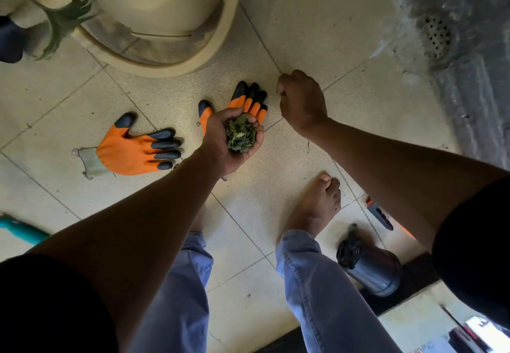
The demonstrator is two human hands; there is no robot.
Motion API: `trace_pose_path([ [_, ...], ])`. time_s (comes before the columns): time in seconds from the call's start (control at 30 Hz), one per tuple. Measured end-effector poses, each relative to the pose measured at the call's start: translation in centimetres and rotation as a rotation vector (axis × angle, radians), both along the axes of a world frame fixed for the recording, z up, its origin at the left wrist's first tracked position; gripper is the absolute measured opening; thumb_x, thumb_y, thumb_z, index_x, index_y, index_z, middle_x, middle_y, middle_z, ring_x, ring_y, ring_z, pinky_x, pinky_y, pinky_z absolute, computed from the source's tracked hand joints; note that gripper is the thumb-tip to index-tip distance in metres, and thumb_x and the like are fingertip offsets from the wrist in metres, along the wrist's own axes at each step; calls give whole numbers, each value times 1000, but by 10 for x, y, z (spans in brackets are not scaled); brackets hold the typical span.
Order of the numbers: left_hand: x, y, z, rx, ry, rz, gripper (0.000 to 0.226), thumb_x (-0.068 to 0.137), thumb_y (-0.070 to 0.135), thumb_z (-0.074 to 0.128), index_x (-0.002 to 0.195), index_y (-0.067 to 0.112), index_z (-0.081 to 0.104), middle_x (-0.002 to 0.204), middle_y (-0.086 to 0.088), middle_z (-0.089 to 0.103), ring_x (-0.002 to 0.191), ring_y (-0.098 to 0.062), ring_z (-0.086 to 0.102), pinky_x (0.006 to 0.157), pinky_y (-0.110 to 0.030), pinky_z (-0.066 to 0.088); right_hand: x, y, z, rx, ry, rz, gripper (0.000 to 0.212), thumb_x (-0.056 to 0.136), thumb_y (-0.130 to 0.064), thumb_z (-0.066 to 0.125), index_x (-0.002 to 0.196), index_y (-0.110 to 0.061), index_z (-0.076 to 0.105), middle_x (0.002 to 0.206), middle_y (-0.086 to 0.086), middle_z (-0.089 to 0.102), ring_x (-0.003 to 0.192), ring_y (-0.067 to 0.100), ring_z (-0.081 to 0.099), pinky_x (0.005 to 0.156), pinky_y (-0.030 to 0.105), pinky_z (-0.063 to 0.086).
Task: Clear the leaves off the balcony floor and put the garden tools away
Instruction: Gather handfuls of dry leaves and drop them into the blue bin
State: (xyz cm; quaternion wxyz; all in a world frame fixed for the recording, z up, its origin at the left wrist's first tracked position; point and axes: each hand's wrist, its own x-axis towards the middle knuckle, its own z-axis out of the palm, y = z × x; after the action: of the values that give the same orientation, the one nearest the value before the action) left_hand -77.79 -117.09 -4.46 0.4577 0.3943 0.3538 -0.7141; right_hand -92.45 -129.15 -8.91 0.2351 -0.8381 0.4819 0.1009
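Observation:
My left hand [220, 143] is cupped palm up around a clump of green leaves [240, 134], held just above the tiled floor [317, 16]. My right hand [300, 98] reaches down to the tiles to its right, fingers curled with the tips at the floor; whether they pinch anything is hidden. Two orange garden gloves with black fingertips lie on the tiles: one flat at the left [135, 148], the other [249, 98] partly under my left hand. A dark garden tool with an orange part [379, 213] lies at the right by my foot.
A large cream plant pot [165, 7] in its saucer stands at the top, with a green frond [66, 18] beside it. A floor drain [437, 36] sits in the wet dark strip at the right. A metal can lined with a black bag [369, 267] stands lower right; a teal handle [22, 230] shows at the left edge.

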Motion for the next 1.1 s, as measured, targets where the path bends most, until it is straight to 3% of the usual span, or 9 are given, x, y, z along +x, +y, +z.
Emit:
trace_pose_path([
  [0.4, -6, -3, 9, 30, -69, -55, 27, 94, 20, 59, 77, 4, 73, 82, -6, 65, 83, -20, 66, 69, -33, 58, -5, 7, 12, 140, 1, -190, 37, 82, -1, 65, 115, -8, 51, 93, 8, 64, 78, 22, 55, 61, 26, 35],
  [0.57, -12, -5, 18, 62, -105, -24, 10, 93, 18, 61, 99, 10, 63, 82, -6, 65, 82, -20, 65, 68, -33, 58, 0, 30, 56, 236, -255, -507, 31, 75, -8, 72, 97, -18, 52, 81, -1, 66, 74, 20, 66, 63, 37, 56],
  [0.7, -21, -2, 31, 10, -176, -11, 16, 97, 18, 54, 106, 16, 67, 90, -4, 71, 80, -20, 71, 73, -32, 57, 13, 67, 117, 247, -492, -555, 29, 76, -9, 75, 94, -17, 54, 73, -5, 63, 69, 17, 67, 62, 44, 58],
  [0.83, -33, 1, 46, -139, -242, -38, 22, 99, 15, 44, 86, 18, 62, 73, -5, 66, 65, -18, 66, 63, -24, 53, 23, 105, 155, 195, -481, -501, 20, 79, -4, 65, 94, -14, 55, 76, 1, 63, 71, 24, 63, 63, 45, 54],
  [0.87, -37, 2, 47, -161, -263, -19, 17, 98, 16, 46, 95, 21, 62, 79, -6, 70, 72, -18, 69, 68, -24, 54, 24, 112, 157, 152, -460, -479, 17, 81, -4, 64, 93, -13, 57, 79, 3, 63, 72, 25, 62, 62, 43, 53],
  [0.9, -39, 4, 45, -155, -283, 23, 23, 97, 20, 50, 116, 21, 64, 103, -8, 75, 95, -21, 73, 84, -26, 55, 24, 119, 158, 98, -439, -457, 12, 83, -5, 64, 93, -12, 60, 80, 5, 63, 72, 25, 60, 61, 39, 50],
  [0.97, -38, 7, 30, -78, -345, 82, 54, 100, 24, 52, 153, 18, 45, 152, -13, 52, 140, -30, 51, 120, -38, 34, 23, 129, 160, -6, -398, -417, 6, 87, -12, 58, 89, -11, 64, 81, 7, 63, 71, 23, 58, 59, 31, 42],
  [1.0, -38, 11, 20, -52, -353, 104, 51, 106, 25, 44, 156, 16, 41, 158, -14, 45, 146, -33, 44, 125, -43, 26, 23, 134, 160, -38, -376, -399, 11, 90, -16, 56, 88, -11, 65, 81, 7, 63, 72, 22, 57, 59, 30, 41],
  [1.1, -36, 33, -10, 31, -305, 103, 53, 114, 36, 20, 158, 13, 37, 163, -17, 36, 150, -35, 36, 124, -49, 27, 20, 148, 159, -106, -304, -350, 20, 96, -23, 51, 92, -14, 69, 91, 5, 66, 81, 22, 58, 66, 33, 48],
])
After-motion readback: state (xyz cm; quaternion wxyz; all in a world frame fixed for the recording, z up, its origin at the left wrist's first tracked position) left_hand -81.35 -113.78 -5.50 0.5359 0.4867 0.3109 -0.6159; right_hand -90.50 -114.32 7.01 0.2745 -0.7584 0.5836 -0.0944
